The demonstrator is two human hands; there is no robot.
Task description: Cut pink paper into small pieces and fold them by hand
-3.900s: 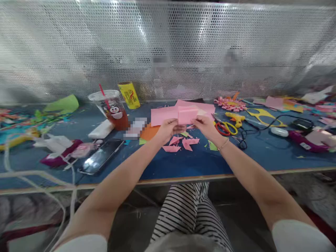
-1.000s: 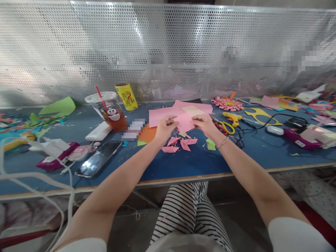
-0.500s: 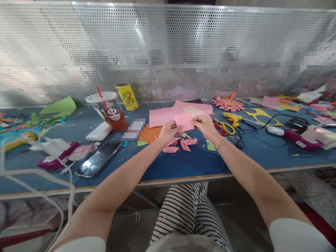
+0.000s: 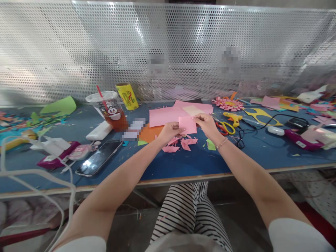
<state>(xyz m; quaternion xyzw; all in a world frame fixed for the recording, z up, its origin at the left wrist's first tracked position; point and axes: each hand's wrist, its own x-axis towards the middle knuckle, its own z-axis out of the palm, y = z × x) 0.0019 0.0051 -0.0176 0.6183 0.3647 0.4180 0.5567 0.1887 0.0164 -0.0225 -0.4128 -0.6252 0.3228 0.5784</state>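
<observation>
A small square of pink paper (image 4: 188,126) is held up between my two hands over the table. My left hand (image 4: 170,131) pinches its lower left side, thumb in front. At the upper right corner, my right hand (image 4: 204,122) grips the same paper between thumb and fingers. Behind it lie large pink sheets (image 4: 165,115) and a cream paper piece (image 4: 190,110). Below the hands are several folded pink paper scraps (image 4: 188,143). An orange sheet (image 4: 150,133) shows partly behind my left hand.
Scissors (image 4: 227,128) and a yellow glue gun (image 4: 233,119) with a black cord lie right of my right hand. Leftward stand a drink cup (image 4: 111,112) and a yellow roll (image 4: 127,97), with a phone (image 4: 99,159) nearer the edge. A perforated metal screen (image 4: 178,38) closes off the back.
The pink paper has turned and shifted slightly right and down, so it now stands squarer. My right hand's grip has moved to its upper corner; the left still holds it.
</observation>
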